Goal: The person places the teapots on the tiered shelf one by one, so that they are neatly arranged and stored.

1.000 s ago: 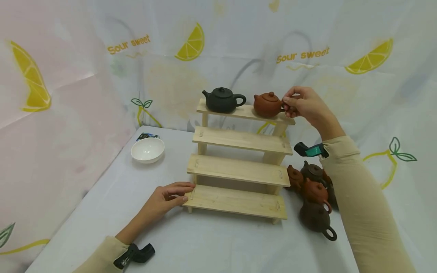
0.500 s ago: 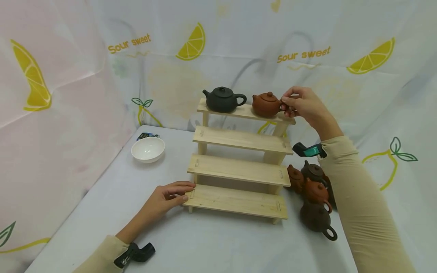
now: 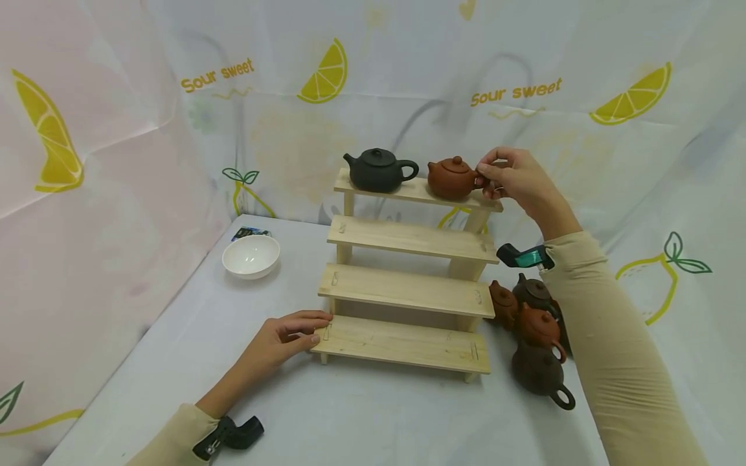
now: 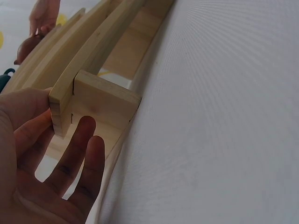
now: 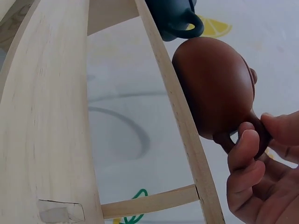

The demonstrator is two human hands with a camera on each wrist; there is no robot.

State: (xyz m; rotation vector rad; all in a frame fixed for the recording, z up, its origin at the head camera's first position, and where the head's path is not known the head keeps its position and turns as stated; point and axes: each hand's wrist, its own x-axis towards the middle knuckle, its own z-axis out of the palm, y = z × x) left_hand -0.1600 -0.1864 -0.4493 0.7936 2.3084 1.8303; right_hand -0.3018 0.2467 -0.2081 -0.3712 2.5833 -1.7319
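Stand [image 3: 405, 288]: we count one, pale wood, with four stepped shelves, on a white table [image 3: 379, 417]; we read our clock from its middle in the head view.
Top shelf [image 3: 417, 189]: two teapots, upright and apart. We see the black teapot [image 3: 375, 173] near 11 o'clock and the red teapot [image 3: 451, 179] at 1 o'clock, with a narrow gap from black handle to red spout.
Right hand [image 3: 520, 180]: one; thumb and fingers pinch the red teapot's handle, as we also see in the right wrist view.
Left hand [image 3: 282, 335]: one, at 8 o'clock; its fingers are apart, thumb and fingertips touching the left end of the bottom shelf [image 3: 396, 341].
Teapots beside the stand: at least four at 4 o'clock, bunched together: a small reddish teapot [image 3: 503, 304], a dark teapot [image 3: 533, 293], a red-brown teapot [image 3: 537, 325] and a dark brown teapot [image 3: 536, 372]. The right sleeve [image 3: 612, 336] hides part of the group, so we cannot give its full number.
Bowl [image 3: 251, 257]: one, white, at 9 o'clock.
Packet [image 3: 249, 232]: one, small and dark, just beyond the bowl at the bowl's 12 o'clock.
Backdrop [image 3: 408, 58]: we count three yellow lemon wedges and two "Sour sweet" prints.
Since a second ago: the red teapot, with the right hand, has shifted slightly towards 9 o'clock, nearer the black teapot; the left hand keeps its place, and the bowl and the bunched teapots lie as before.
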